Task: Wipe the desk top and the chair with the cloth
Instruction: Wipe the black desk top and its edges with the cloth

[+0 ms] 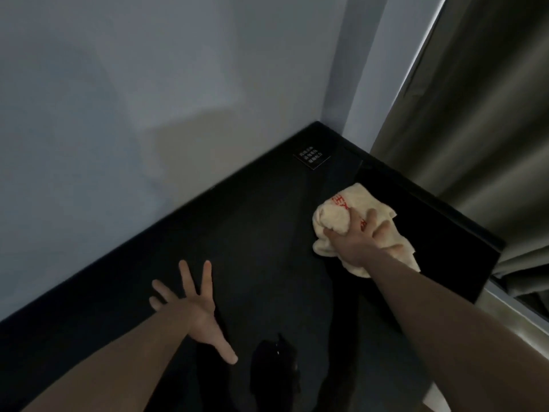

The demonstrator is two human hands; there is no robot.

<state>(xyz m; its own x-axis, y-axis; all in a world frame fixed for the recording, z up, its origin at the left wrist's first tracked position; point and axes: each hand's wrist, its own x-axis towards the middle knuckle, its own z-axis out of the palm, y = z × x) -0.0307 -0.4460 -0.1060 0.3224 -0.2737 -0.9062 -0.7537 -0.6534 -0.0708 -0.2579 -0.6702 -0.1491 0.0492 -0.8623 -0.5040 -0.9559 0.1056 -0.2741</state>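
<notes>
My left hand rests near me on the dark worktop, fingers spread wide, holding nothing. Farther out, my right hand presses the cream cloth onto the worktop, fingers splayed over its bunched folds. A small sign lies near the far corner, beside the curtain.

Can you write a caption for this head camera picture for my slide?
Right hand presses a cream cloth on the black desk top; left hand spread open.

A black desk top carries a cream cloth and a small black sign.
</notes>
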